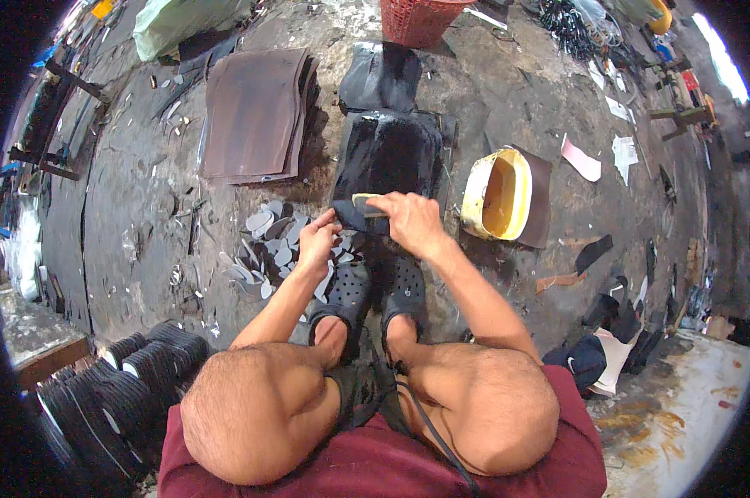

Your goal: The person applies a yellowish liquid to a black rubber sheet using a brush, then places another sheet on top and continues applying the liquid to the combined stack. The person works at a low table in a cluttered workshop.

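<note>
My left hand (315, 242) pinches the edge of a dark, flat cut piece (349, 216) above the near end of a shiny black board (395, 153). My right hand (418, 224) is closed on a small flat spreader with a pale yellow edge (363, 202). The spreader's tip meets or overlaps the dark piece; I cannot tell which. Beside and under my left hand lies a loose pile of grey, rounded cut pieces (263, 222). To the right of my right hand stands a yellow-rimmed tub (477, 195) with amber liquid inside.
A stack of brown sheets (254, 112) lies at the far left. A red basket (420, 21) stands at the back. Scraps (581, 158) litter the right side. Rows of black soles (134, 382) sit at the near left, and a dark cap (582, 361) at the near right.
</note>
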